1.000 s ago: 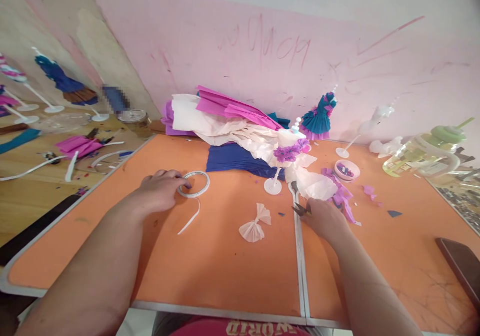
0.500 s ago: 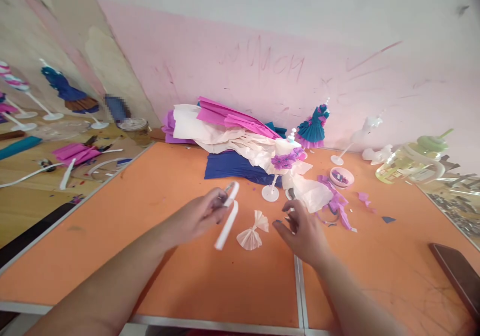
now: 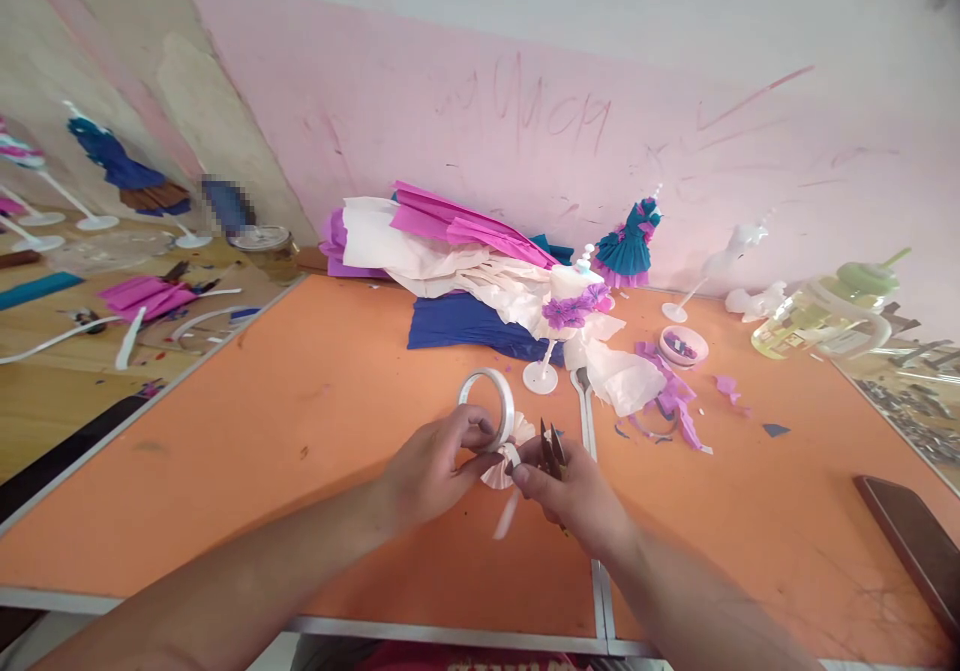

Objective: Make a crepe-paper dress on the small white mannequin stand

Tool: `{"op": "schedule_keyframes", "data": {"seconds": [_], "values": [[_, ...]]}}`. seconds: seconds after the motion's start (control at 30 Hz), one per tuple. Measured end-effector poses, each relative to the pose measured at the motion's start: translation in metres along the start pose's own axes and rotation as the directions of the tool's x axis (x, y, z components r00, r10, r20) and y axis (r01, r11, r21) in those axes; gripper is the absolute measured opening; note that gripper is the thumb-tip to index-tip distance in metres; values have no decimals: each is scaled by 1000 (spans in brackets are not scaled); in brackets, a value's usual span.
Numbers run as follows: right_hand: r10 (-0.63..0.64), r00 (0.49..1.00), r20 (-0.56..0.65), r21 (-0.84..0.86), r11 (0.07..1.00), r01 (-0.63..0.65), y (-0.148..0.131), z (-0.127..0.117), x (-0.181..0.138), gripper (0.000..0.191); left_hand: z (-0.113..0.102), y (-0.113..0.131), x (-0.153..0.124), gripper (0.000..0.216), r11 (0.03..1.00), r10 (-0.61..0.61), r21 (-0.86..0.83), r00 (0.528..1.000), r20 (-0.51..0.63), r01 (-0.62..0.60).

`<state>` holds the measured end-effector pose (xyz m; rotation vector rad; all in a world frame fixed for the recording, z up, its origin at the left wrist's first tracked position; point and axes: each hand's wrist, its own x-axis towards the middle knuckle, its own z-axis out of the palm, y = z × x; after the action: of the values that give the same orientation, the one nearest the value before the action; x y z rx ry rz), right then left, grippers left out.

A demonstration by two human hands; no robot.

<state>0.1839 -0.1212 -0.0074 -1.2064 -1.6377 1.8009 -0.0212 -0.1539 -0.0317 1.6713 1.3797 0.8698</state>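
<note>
— What does the head view give you on the left?
— I have my left hand (image 3: 439, 459) closed on the edge of a white tape roll (image 3: 508, 413), which is held up on its rim above the orange table (image 3: 360, 571).
— And the right?
— My right hand (image 3: 589, 491) grips small scissors (image 3: 555, 451), the blades slightly parted and pointing away from me. Its thumb and forefinger are narrow, close to a white strip (image 3: 506, 518) hanging below; how firmly they pinch it, I can't tell.
— Where's the paper bow (image 3: 495, 476)?
— Just beyond my fingertips, between the hands, partly hidden by them and the roll.
— Farther back?
— I see a white dress form (image 3: 571, 279) bearing purple flowers (image 3: 571, 308). A blue paper sheet (image 3: 472, 326) lies to its left, and a small bowl (image 3: 686, 362) stands to its right.
</note>
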Motion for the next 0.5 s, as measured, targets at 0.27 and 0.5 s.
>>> {"op": "schedule_keyframes", "data": {"seconds": [0.27,0.5], "values": [[-83,996,-40,171,981,88,7,2,0,43,-1,9,4,21,989,0,145,1000,22,-3],[-118,989,92,159,982,102,4,-1,-2,39,1,3,5,25,994,-69,-76,994,80,75]]}}
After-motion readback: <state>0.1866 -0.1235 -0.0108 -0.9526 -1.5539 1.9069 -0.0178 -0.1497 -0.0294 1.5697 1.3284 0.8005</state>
